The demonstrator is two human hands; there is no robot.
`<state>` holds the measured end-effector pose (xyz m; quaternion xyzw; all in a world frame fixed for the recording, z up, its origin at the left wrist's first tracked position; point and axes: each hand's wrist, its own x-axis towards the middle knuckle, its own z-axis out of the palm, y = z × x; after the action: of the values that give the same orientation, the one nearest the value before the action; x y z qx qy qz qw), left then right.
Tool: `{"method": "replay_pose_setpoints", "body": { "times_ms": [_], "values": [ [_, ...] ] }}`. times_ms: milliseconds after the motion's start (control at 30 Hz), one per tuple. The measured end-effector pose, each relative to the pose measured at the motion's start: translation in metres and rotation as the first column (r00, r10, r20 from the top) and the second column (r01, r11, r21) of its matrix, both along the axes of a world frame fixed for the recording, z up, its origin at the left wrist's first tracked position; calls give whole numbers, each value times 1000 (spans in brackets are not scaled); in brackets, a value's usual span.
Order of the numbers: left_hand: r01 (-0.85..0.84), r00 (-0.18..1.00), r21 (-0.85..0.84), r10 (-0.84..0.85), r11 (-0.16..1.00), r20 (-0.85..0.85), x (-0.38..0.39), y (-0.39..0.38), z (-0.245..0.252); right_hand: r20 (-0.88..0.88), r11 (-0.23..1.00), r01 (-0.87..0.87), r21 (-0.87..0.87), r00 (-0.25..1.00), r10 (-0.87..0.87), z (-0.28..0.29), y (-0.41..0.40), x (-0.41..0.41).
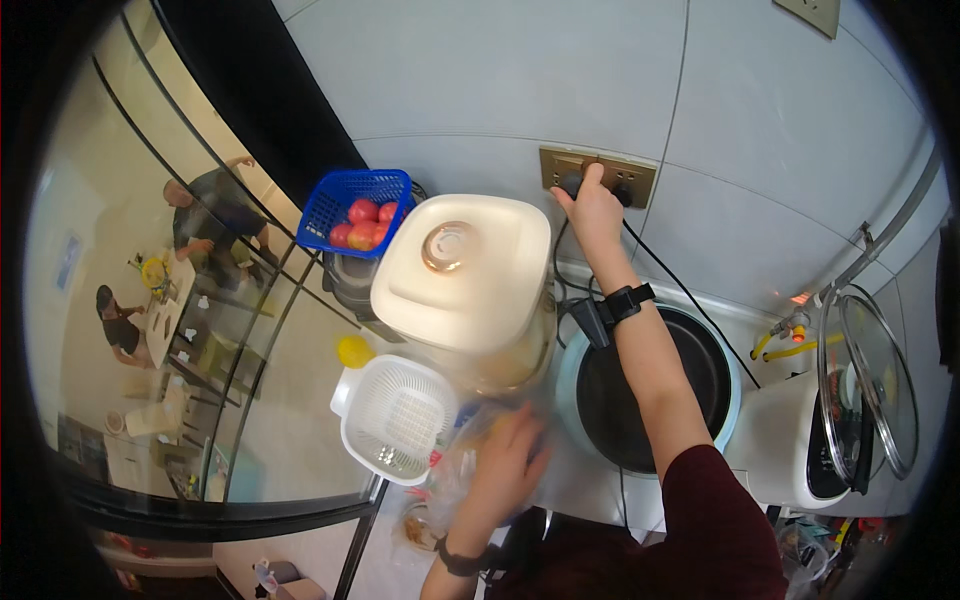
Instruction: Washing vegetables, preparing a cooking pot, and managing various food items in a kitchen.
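Note:
My right hand (592, 206) reaches up to a gold-coloured wall socket panel (641, 176), thumb and forefinger at a black plug (571, 184); whether they grip it is unclear. A second black plug (622, 193) sits to its right, with a dark cable running down. Under my right forearm lies a round, light-blue-rimmed electric pan (600, 405) with a dark inside. My left hand (510, 457), blurred by motion, is over a clear plastic bag (454, 480) at the counter's near edge; its fingers look spread, but its hold cannot be made out.
A cream-lidded container (480, 300) stands left of the pan, near a blue basket (319, 217) of red fruit, a yellow lemon (355, 351) and a white colander (397, 420). Glass lids (877, 390) stand at a white appliance (772, 442). Two people are beyond the glass partition.

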<state>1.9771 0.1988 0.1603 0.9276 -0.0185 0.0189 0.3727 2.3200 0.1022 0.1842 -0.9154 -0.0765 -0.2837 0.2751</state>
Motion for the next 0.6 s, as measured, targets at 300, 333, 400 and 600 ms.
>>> {"method": "replay_pose_setpoints", "body": {
  "times_ms": [300,333,400,600],
  "values": [
    [66,986,-13,-63,998,152,-13,52,-16,3,989,138,-52,990,-138,11,12,9],
    [76,985,-15,-73,997,153,-13,51,-16,3,989,138,-61,990,-138,9,13,10],
    [48,992,-92,-37,995,122,-12,47,-10,9,987,146,-70,989,-146,8,14,11],
    [129,976,-146,-99,981,194,-16,59,-20,-9,982,142,-121,990,-144,9,9,8]
  ]
}}
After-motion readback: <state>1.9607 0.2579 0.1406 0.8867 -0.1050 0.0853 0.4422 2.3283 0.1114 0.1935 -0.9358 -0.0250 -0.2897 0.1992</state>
